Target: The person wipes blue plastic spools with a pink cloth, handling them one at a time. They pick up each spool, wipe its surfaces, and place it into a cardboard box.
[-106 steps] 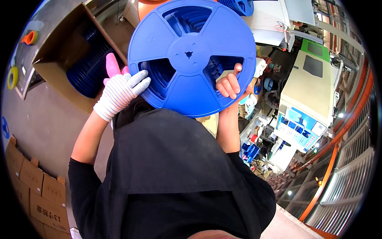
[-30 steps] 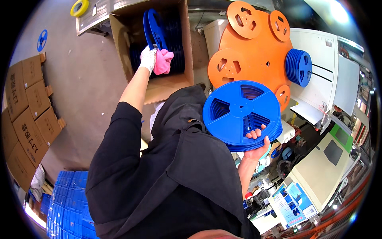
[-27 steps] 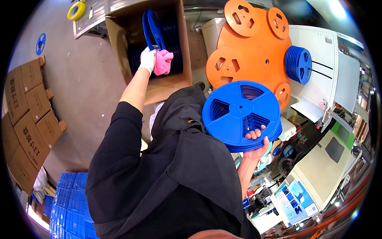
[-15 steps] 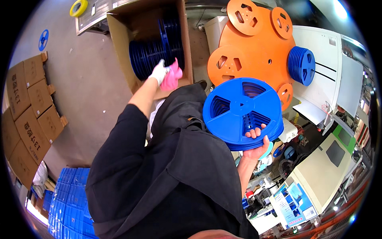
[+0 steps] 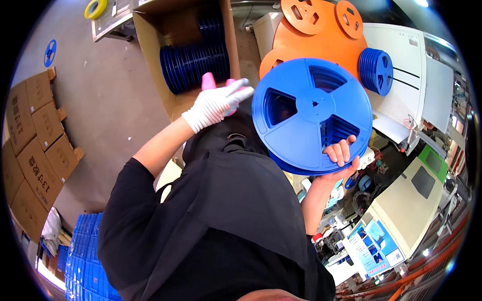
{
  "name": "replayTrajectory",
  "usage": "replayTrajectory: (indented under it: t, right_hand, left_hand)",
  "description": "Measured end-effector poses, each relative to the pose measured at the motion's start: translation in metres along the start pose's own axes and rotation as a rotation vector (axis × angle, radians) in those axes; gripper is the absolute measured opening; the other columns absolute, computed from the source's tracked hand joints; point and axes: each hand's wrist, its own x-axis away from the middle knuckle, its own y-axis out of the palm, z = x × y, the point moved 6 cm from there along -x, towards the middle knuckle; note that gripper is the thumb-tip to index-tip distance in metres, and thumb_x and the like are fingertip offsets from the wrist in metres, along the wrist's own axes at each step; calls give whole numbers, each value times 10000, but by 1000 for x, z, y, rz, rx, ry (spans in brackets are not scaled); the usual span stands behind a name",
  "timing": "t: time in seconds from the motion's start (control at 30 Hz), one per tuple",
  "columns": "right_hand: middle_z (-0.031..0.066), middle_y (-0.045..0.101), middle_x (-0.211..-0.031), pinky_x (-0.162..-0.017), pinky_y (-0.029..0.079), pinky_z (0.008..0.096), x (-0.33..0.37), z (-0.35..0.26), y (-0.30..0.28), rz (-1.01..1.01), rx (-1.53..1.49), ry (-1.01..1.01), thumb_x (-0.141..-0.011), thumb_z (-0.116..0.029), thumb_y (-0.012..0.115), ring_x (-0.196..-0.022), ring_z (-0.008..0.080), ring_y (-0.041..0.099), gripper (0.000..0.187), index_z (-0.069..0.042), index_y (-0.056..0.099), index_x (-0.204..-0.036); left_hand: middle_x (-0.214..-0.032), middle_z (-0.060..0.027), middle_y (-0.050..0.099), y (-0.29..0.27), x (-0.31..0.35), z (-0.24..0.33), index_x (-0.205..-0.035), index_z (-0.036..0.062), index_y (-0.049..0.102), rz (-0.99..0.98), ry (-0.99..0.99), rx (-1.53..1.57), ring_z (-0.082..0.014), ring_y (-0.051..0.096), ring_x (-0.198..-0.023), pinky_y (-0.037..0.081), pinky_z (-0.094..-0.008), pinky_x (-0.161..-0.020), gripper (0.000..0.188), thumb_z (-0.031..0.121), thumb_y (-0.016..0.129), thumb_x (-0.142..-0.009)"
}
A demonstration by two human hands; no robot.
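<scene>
My right hand (image 5: 341, 155), bare, grips a stack of blue plastic reels (image 5: 284, 138) in front of me, its fingers hooked through an opening of the top reel and the thumb at the rim. Wearing a white ribbed glove, my left hand (image 5: 213, 106) has a pink cloth (image 5: 208, 81) in it. Its front fingers reach out close to the stack's left edge; whether they touch it I cannot tell. Behind that hand stands an open cardboard box (image 5: 146, 55) with rows of blue reels (image 5: 196, 64) standing on edge inside.
An orange round plate (image 5: 326, 42) with smaller orange discs stands ahead, a stack of blue reels (image 5: 375, 70) at its right. Closed cartons (image 5: 37, 135) are piled at the left, above wrapped blue stacks (image 5: 88, 256). A cream machine (image 5: 409, 210) stands at the right.
My left hand has come from the box toward the held stack with the pink cloth. The stack has moved up and slightly right. A reel that stuck up in the box now sits lower.
</scene>
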Motion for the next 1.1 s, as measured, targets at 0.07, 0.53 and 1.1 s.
replayTrajectory:
  t: [0.07,0.53,1.1]
  right_hand:
    - [-17,452,-694,-604,417,263,0,3,13,-54,-84,13,-844,-194,632,-573,83,482,484,-20,446,-1256]
    - [12,487,-646,-597,486,333,14,-14,21,-303,53,61,-852,-258,633,-548,141,552,556,-30,385,-1294]
    - [67,545,-921,-743,468,384,3,-17,8,-209,11,74,-875,-435,605,-846,202,554,689,-44,348,-1381]
  left_hand:
    - [-1247,-94,569,-9,-13,31,-1272,172,526,13,220,-191,-251,660,-860,553,-307,-699,482,31,541,-811]
    - [-939,-9,644,-52,-26,90,-890,147,659,-16,400,-264,-210,655,-730,541,-314,-579,216,98,637,-680]
    - [-1043,-66,662,-52,-23,81,-994,112,659,77,266,-146,-256,660,-847,536,-330,-752,287,51,591,-722]
